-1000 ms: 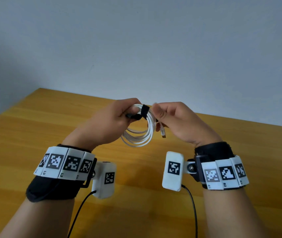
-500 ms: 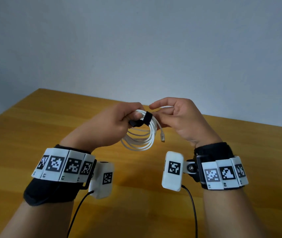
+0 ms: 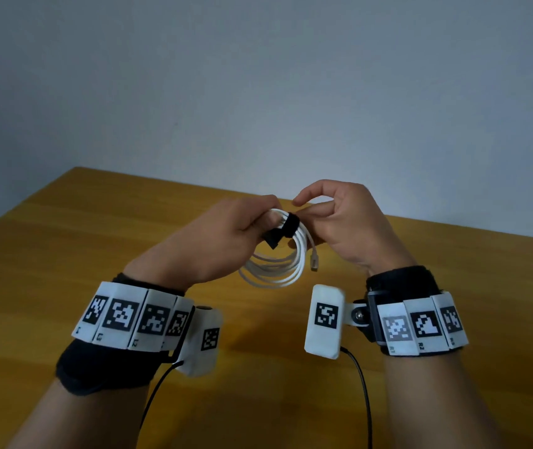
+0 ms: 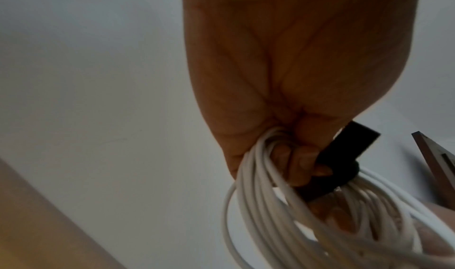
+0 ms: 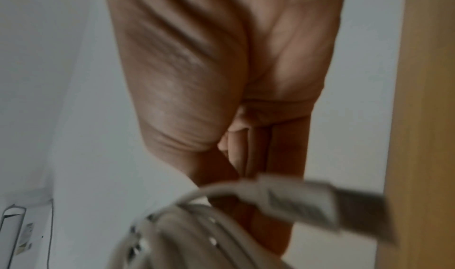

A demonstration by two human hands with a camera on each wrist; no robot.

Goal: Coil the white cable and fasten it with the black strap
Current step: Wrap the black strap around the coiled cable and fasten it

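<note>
Gripping the top of the coiled white cable (image 3: 276, 270), the left hand (image 3: 213, 241) holds the bundle in the air above the wooden bench (image 3: 48, 254), well in from its far edge. In the left wrist view its fingers (image 4: 298, 164) curl round the gathered loops, with the black strap (image 3: 286, 230) pressed under them. The strap is wrapped round the top of the coil, and one free end juts out toward the person, below the left thumb. The loops hang down between the two hands, and a connector (image 3: 313, 262) dangles free at the coil's right side. The right hand (image 3: 346, 228) sits just beside the strap, its thumb and fingers curled and meeting the cable next to the strap; whether it pinches the strap itself or only the cable, I cannot tell, since the right wrist view is blurred. Both wrists wear black bands with white marker tags and small cameras.
</note>
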